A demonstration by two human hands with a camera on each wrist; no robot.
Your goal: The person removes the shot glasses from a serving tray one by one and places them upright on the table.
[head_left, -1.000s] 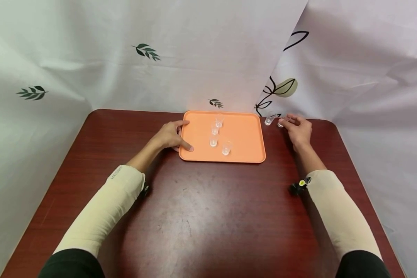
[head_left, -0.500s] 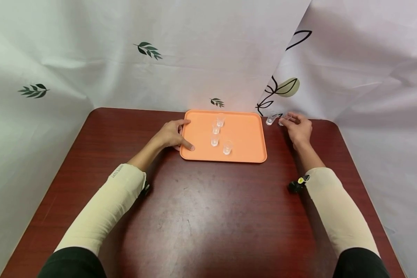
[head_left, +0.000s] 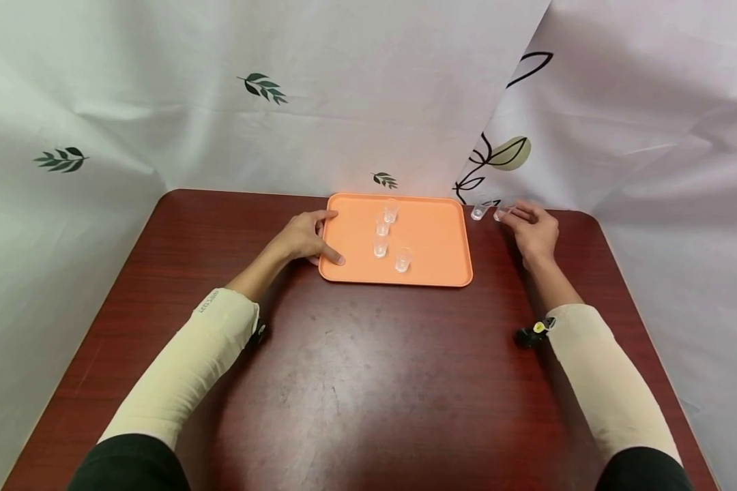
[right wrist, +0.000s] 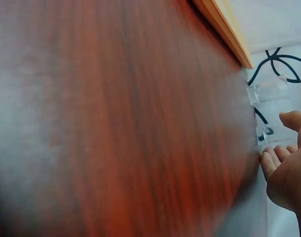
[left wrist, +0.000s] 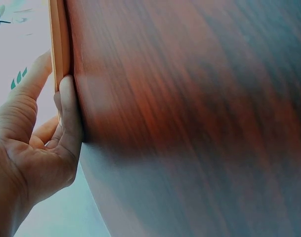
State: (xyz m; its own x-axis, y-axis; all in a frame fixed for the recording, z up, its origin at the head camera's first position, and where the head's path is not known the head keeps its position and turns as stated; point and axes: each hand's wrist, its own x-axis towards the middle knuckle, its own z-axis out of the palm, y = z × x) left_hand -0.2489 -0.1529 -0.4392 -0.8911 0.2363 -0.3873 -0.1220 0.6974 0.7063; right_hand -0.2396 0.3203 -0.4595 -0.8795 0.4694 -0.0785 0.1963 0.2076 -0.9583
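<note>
My left hand (head_left: 303,236) grips the left edge of an orange tray (head_left: 445,262). Its thumb lies over the rim; in the left wrist view, fingers reach beneath the tray edge (left wrist: 63,44). Several small clear cups stand on the tray, among them a front cup (head_left: 402,260) and a left cup (head_left: 380,247). My right hand (head_left: 536,232) is at the table's back right, beside a clear cup (head_left: 500,213) standing on the table. In the right wrist view, thumb and fingers stand apart around this cup (right wrist: 261,135). Another clear cup (head_left: 478,212) stands between it and the tray.
The dark red-brown wooden table (head_left: 368,368) extends in front of the tray. A pale curtain (head_left: 209,136) with leaf prints hangs right behind the table's back edge and along both sides.
My right hand has shifted slightly right and its fingers have loosened from the clear cup, more of which now shows. The left hand keeps its grip on the tray.
</note>
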